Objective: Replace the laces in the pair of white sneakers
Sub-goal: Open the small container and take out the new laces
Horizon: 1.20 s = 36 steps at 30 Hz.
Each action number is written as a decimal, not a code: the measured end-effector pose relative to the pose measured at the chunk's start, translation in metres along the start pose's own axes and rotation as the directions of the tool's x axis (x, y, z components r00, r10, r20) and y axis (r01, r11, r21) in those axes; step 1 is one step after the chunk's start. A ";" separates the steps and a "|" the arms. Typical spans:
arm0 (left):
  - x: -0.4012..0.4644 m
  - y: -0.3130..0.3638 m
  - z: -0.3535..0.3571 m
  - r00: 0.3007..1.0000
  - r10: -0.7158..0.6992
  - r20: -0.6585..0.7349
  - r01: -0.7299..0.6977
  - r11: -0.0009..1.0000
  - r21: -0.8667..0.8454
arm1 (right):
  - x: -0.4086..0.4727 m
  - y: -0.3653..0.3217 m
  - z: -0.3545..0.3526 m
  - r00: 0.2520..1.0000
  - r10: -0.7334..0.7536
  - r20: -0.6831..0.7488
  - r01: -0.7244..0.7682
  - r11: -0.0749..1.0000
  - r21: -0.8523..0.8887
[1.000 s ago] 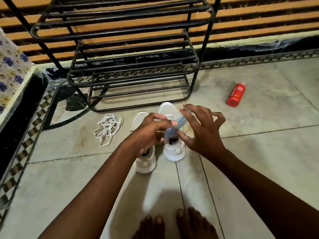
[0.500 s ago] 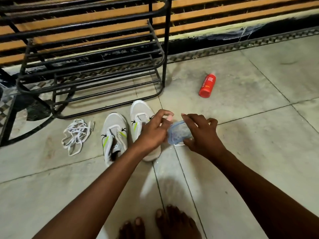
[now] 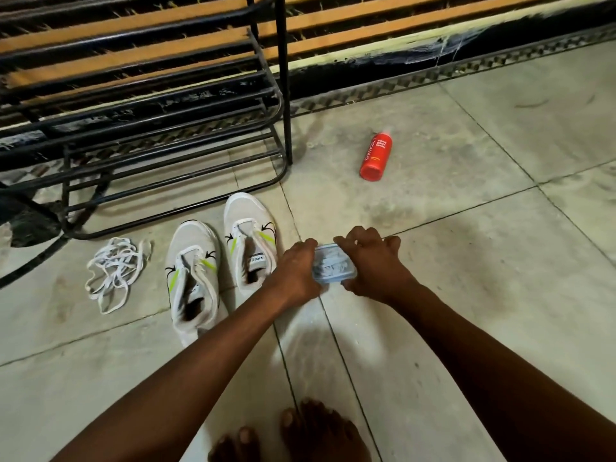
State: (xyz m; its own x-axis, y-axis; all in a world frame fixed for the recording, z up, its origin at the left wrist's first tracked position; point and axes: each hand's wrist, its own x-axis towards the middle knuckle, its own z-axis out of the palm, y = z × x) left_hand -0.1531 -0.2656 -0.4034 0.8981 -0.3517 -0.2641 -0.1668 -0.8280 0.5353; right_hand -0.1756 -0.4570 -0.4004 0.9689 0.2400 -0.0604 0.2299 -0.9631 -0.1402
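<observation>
Two white sneakers with green stripes stand side by side on the floor without laces, the left one (image 3: 193, 278) nearer me and the right one (image 3: 248, 238) further. A loose heap of white laces (image 3: 115, 271) lies to their left. Just right of the shoes, both hands hold a small clear packet (image 3: 333, 266) with pale laces inside. My left hand (image 3: 296, 271) grips its left end and my right hand (image 3: 370, 261) grips its right end, fingers curled over the top.
A black metal shoe rack (image 3: 166, 128) stands at the back left, close behind the shoes. A red bottle (image 3: 376, 156) lies on the tiled floor at the back right. My bare feet (image 3: 293, 435) are at the bottom edge.
The packet and both hands have dropped from above the shoes to the floor at their right. The camera view has swung to the right, so the rack sits further left.
</observation>
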 end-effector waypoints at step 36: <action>0.034 0.001 0.003 0.990 -0.017 0.139 -0.009 0.982 0.189 | 0.022 0.019 -0.004 0.962 0.039 0.270 -0.151 0.901 0.408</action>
State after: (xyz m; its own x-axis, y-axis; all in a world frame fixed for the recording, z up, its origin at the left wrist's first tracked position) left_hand -0.1239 -0.2793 -0.4144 0.8356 -0.3945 -0.3823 -0.2493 -0.8924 0.3762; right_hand -0.1493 -0.4708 -0.4006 0.9160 0.2268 -0.3308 0.0236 -0.8539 -0.5199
